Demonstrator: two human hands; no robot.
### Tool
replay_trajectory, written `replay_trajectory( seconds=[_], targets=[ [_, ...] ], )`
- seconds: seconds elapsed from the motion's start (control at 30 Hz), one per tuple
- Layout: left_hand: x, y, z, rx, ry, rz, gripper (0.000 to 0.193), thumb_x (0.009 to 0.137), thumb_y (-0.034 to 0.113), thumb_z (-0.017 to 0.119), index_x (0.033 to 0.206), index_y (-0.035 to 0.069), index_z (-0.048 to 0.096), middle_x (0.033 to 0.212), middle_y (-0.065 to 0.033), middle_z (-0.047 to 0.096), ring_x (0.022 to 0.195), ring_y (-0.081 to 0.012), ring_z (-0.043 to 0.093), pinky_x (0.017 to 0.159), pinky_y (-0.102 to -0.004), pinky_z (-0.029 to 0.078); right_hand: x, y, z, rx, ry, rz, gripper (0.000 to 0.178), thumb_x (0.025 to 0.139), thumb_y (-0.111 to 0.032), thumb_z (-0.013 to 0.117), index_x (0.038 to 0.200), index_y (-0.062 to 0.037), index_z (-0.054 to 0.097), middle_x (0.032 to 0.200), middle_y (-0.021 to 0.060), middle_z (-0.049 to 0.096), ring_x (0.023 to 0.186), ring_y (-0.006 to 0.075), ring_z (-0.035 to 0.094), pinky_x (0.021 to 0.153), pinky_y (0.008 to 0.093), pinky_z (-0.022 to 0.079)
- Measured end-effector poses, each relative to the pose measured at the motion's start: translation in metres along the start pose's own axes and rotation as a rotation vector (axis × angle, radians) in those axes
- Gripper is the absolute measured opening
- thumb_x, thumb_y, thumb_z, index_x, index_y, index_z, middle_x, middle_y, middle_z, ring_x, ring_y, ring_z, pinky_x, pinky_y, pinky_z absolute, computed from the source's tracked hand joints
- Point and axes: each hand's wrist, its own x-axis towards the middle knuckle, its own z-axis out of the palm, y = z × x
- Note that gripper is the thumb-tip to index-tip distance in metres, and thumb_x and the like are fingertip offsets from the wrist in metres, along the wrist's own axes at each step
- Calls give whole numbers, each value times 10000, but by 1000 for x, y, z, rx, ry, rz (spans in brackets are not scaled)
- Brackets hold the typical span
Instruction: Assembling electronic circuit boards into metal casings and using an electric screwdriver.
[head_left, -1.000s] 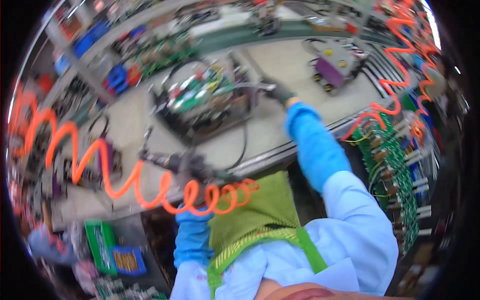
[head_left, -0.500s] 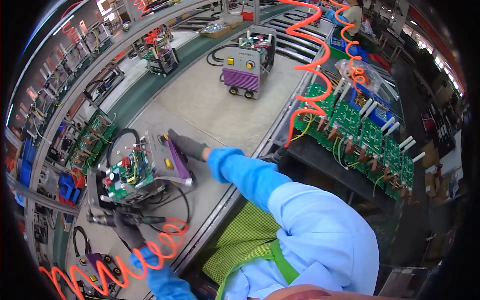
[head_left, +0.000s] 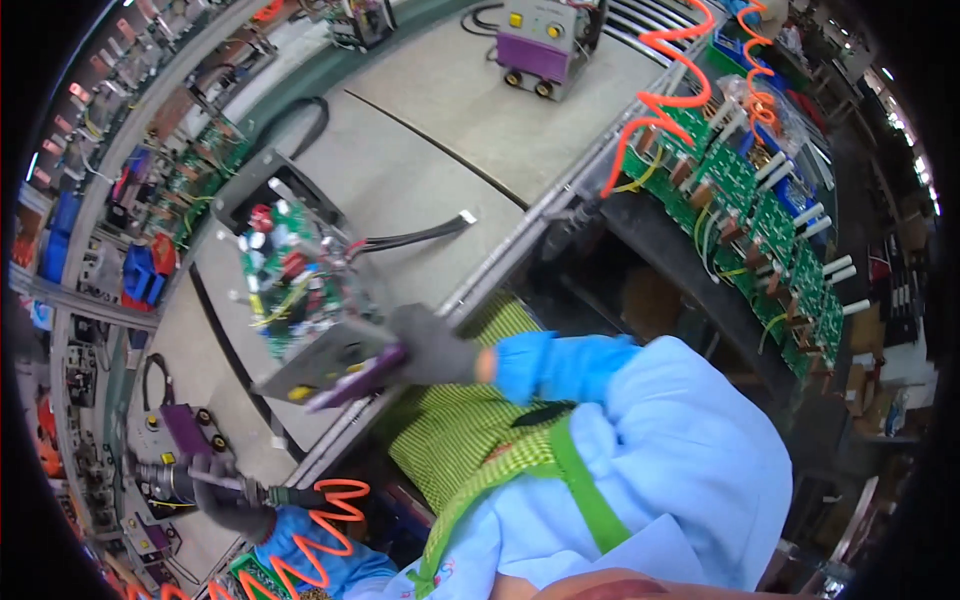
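Observation:
My right hand [head_left: 432, 347], in a dark grey glove, is closed on the purple front panel [head_left: 358, 382] of an open metal-cased electrical machine [head_left: 325, 300]. Green circuit boards, wires and red and white parts show inside the case. The machine sits askew on the conveyor, its front toward me, with black cables [head_left: 415, 238] trailing from its side. At the lower left my gloved left hand [head_left: 228, 497] is wrapped round a dark power screwdriver [head_left: 170, 482], held level beside another grey and purple machine [head_left: 180, 430]. A coiled orange air hose [head_left: 335, 520] runs from the screwdriver.
Another grey and purple machine [head_left: 540, 45] stands on the conveyor [head_left: 430, 170] farther off. Several green circuit boards [head_left: 770, 240] line a dark bench at the right, under hanging orange hoses [head_left: 660, 90]. A metal rack [head_left: 85, 250] with parts and blue bins [head_left: 140, 275] borders the left.
The open machine has turned clockwise, its front swinging from the right toward me, with my right hand on its panel. My left hand has moved left and down with the screwdriver, away from the machine.

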Motion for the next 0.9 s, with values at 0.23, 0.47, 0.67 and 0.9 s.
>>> replay_trajectory(
  seconds=[0.23,0.47,0.67,0.9],
  targets=[
    [-76,7,40,11,304,86,569,921,172,562,1427,14,356,1295,-128,556,1122,-245,629,1042,-423,503,76,-81,156,-34,48,-182,496,765,-455,739,1065,-80,616,1018,154,619,970,355,600,852,477,445],
    [-79,-25,83,182,538,21,356,928,196,580,1250,62,508,1111,-128,616,1072,-244,610,912,-400,543,50,-112,65,373,-260,-203,561,843,-412,667,1177,18,536,1126,270,554,1044,416,576,870,494,491],
    [-92,-87,141,139,450,-171,311,916,209,575,1181,55,522,920,-69,589,727,-142,579,649,-265,497,-27,-110,34,278,-510,-190,896,757,-262,698,1502,-81,234,1228,264,524,1085,450,584,906,493,504],
    [-99,-122,153,744,-101,-16,738,883,186,592,1497,-18,237,1253,-171,559,1113,-267,597,936,-358,491,-37,-72,9,394,-362,-9,697,793,-274,732,1363,-46,402,1233,224,575,1066,399,621,895,462,510]
  ],
)
